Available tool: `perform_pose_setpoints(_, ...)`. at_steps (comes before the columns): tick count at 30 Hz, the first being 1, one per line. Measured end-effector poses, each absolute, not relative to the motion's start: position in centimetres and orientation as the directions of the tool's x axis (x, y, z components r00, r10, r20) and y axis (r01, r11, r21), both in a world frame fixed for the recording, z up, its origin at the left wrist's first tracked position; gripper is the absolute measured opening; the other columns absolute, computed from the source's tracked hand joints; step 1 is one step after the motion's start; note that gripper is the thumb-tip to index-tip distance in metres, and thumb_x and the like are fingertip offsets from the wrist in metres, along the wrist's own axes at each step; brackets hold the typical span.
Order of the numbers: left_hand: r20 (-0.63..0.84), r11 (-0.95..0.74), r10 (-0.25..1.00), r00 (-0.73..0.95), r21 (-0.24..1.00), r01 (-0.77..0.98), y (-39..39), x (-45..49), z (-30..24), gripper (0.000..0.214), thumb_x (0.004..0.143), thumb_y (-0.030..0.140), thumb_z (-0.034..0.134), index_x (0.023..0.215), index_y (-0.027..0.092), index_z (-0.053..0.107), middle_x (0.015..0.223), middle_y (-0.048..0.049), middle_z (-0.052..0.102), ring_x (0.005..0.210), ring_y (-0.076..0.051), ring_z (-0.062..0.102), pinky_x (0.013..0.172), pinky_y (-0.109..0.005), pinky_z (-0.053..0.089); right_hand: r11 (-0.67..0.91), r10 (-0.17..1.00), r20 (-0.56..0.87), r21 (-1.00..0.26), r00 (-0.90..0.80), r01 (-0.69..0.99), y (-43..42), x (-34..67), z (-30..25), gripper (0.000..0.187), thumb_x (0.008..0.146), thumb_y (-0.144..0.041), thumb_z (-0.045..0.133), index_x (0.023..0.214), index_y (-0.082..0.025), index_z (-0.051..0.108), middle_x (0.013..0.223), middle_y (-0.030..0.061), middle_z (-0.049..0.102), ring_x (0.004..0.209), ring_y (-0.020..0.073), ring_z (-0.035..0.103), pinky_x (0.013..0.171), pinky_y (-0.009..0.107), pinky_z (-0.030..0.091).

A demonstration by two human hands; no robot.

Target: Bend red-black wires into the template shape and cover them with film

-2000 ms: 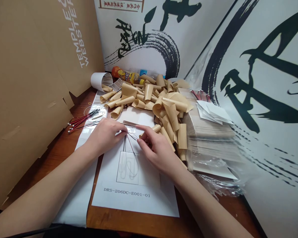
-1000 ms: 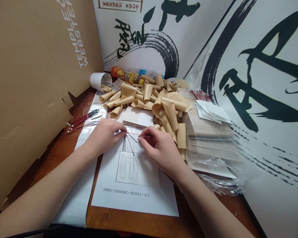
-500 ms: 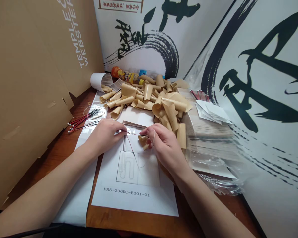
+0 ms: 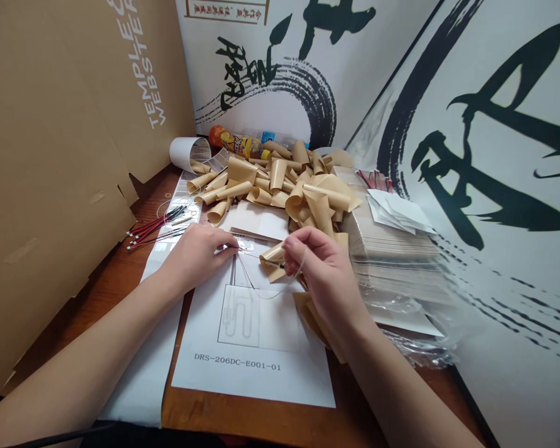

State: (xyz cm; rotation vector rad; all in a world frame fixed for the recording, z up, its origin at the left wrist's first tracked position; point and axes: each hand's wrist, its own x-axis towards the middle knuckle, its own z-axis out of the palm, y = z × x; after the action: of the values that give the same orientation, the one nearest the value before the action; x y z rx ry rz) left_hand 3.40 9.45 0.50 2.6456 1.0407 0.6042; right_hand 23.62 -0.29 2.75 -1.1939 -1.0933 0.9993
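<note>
My left hand rests on the white printed drawing sheet and pinches thin wires at its fingertips. A red and a dark strand run down from there across the sheet. My right hand is raised a little to the right, its fingers closed on a fine pale strand that curves down toward the other wires. Just left of that hand lies a curled tan sheet, touching the fingers or nearly so. Another tan piece lies under my right wrist.
A large heap of curled tan sheets stands behind the hands. A bagged stack of tan sheets lies to the right. A bundle of red and black wires lies to the left on a wooden table, with cardboard and a printed banner walling it.
My right hand has moved right and away from my left hand, drawing the pale strand with it. Curled tan pieces have shifted onto the drawing sheet and under my right wrist.
</note>
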Motion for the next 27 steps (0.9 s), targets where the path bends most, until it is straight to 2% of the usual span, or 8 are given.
perform_pose_setpoints(4,0.265,-0.733,0.675,0.689,0.348,0.584,9.74,3.24,0.51,0.011,0.088,0.02,0.068,0.089,0.023,0.079,0.085,0.0,0.078,0.079,-0.018,0.069,0.078,-0.031,0.047,0.069,0.981,0.083,-0.994,0.176,0.084,-0.22,23.62,2.81,0.012,0.077,-0.028,0.065,0.086,-0.021,0.062,0.065,-0.0054,0.049,0.058,0.0098,0.042,0.053,0.025,0.033)
perform_pose_setpoints(9,0.271,-0.756,0.65,0.71,0.327,0.568,9.96,3.11,0.44,0.012,0.088,0.02,0.067,0.088,0.023,0.079,0.084,-0.0008,0.078,0.076,-0.017,0.068,0.078,-0.032,0.046,-0.015,0.998,0.0,-0.966,0.057,0.257,-0.2,23.8,2.48,0.019,0.07,-0.022,0.052,0.084,-0.02,0.065,0.06,-0.006,0.043,0.057,0.0106,0.037,0.054,0.027,0.029)
perform_pose_setpoints(14,0.268,-0.75,0.657,0.705,0.331,0.573,9.89,3.11,0.51,0.012,0.088,0.02,0.067,0.087,0.024,0.078,0.083,-0.0007,0.077,0.076,-0.017,0.068,0.078,-0.032,0.045,-0.04,0.998,-0.031,-0.983,0.056,0.181,-0.2,24.01,2.85,0.023,0.075,-0.026,0.042,0.077,-0.02,0.064,0.053,-0.0036,0.047,0.055,0.0122,0.04,0.055,0.029,0.03)
perform_pose_setpoints(17,0.257,-0.744,0.661,0.705,0.342,0.574,9.85,3.14,0.53,0.012,0.088,0.02,0.067,0.087,0.023,0.078,0.084,-0.001,0.077,0.077,-0.017,0.068,0.079,-0.033,0.046,-0.012,0.999,-0.004,-0.977,0.038,0.213,-0.12,24.16,3.08,0.029,0.083,-0.037,0.042,0.074,-0.019,0.064,0.048,-0.0038,0.045,0.049,0.0119,0.038,0.054,0.03,0.029)
perform_pose_setpoints(19,0.258,-0.742,0.664,0.702,0.346,0.574,9.84,3.14,0.51,0.012,0.089,0.02,0.066,0.088,0.023,0.078,0.085,-0.0009,0.077,0.078,-0.018,0.067,0.079,-0.033,0.046,-0.031,0.999,-0.024,-0.982,0.04,0.185,-0.08,24.16,3.02,0.047,0.091,-0.054,0.037,0.074,-0.019,0.064,0.044,-0.0052,0.04,0.045,0.0114,0.035,0.052,0.029,0.028)
perform_pose_setpoints(22,0.258,-0.737,0.669,0.697,0.345,0.581,9.83,3.13,0.48,0.012,0.089,0.021,0.066,0.088,0.023,0.078,0.085,-0.0008,0.077,0.079,-0.018,0.067,0.079,-0.033,0.046,-0.12,0.992,-0.113,-0.983,0.059,0.14,0.0,24.12,2.72,0.067,0.091,-0.072,0.028,0.077,-0.019,0.066,0.04,-0.0073,0.033,0.041,0.0114,0.032,0.049,0.029,0.029)
perform_pose_setpoints(24,0.252,-0.734,0.673,0.695,0.344,0.586,9.82,3.12,0.5,0.012,0.089,0.022,0.066,0.089,0.023,0.078,0.086,-0.0009,0.078,0.08,-0.018,0.067,0.078,-0.033,0.046,-0.154,0.987,-0.138,-0.963,0.086,0.222,0.08,24.12,2.61,0.058,0.09,-0.067,0.041,0.077,-0.018,0.068,0.045,-0.0038,0.046,0.045,0.0125,0.041,0.052,0.029,0.034)
perform_pose_setpoints(27,0.247,-0.732,0.675,0.695,0.342,0.589,9.79,3.14,0.57,0.012,0.089,0.022,0.067,0.09,0.023,0.078,0.087,-0.0012,0.078,0.08,-0.018,0.067,0.079,-0.034,0.046,-0.164,0.986,-0.137,-0.897,0.094,0.41,0.19,24.12,2.73,0.033,0.086,-0.048,0.06,0.079,-0.018,0.072,0.071,0.0044,0.068,0.067,0.0165,0.059,0.063,0.03,0.042)
